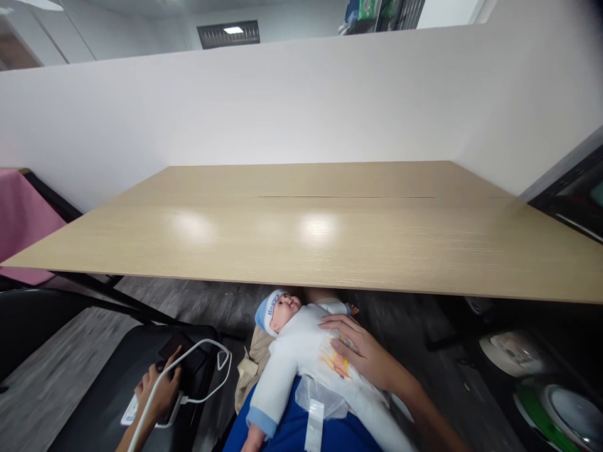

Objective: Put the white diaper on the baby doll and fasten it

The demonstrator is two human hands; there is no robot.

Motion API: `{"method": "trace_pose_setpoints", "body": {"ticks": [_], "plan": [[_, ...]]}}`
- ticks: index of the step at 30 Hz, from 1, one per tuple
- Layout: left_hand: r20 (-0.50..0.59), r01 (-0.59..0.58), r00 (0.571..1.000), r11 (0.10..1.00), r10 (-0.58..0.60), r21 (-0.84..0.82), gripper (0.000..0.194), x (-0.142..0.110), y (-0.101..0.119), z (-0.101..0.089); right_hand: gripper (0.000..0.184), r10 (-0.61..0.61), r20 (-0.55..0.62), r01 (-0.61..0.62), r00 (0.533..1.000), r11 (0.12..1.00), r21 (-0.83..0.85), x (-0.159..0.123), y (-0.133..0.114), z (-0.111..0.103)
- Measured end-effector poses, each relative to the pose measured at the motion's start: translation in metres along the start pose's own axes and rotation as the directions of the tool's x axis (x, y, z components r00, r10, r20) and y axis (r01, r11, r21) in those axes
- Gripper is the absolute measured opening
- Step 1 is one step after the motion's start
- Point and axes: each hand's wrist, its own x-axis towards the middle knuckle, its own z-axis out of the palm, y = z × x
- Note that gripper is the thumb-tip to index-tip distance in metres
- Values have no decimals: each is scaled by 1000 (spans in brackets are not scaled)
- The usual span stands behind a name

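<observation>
Spreading right hand (362, 353) on doll (298, 344); can't tell left hand's (159, 388) grip; could snag cable (200, 343), dragging device (174, 414) off seat (94, 402) edge

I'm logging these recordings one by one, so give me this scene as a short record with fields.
Left hand: over the black chair seat, at a dark object; grip unclear
Right hand: on the doll, fingers extended
Doll: lying on the person's lap, wearing a blue-and-white hat
White cable: crosses in front of the left hand
Table: pale wood
</observation>
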Motion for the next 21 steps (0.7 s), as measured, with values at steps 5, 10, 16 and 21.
{"method": "trace_pose_setpoints", "body": {"ticks": [5, 10, 16, 21], "plan": [[-19, 5, 1000, 999, -6, -49, 68, -3, 0, 7, 37, 1, -6, -1, 1000, 1000, 2, -1, 0, -1], [-69, -33, 997, 993, 25, -115, 64, -10, -1, 17, 37, -11, -3, 11, 1000, 1000, 6, -1, -5, -3], [-4, -40, 999, 997, 40, -67, 68, -20, 7, 14, 35, 7, -1, -7, 1000, 1000, 14, -1, -7, -3], [-16, -45, 999, 998, 44, -51, 66, -27, 13, 11, 36, 0, -11, 0, 1000, 1000, 20, -1, -5, -3]]}}
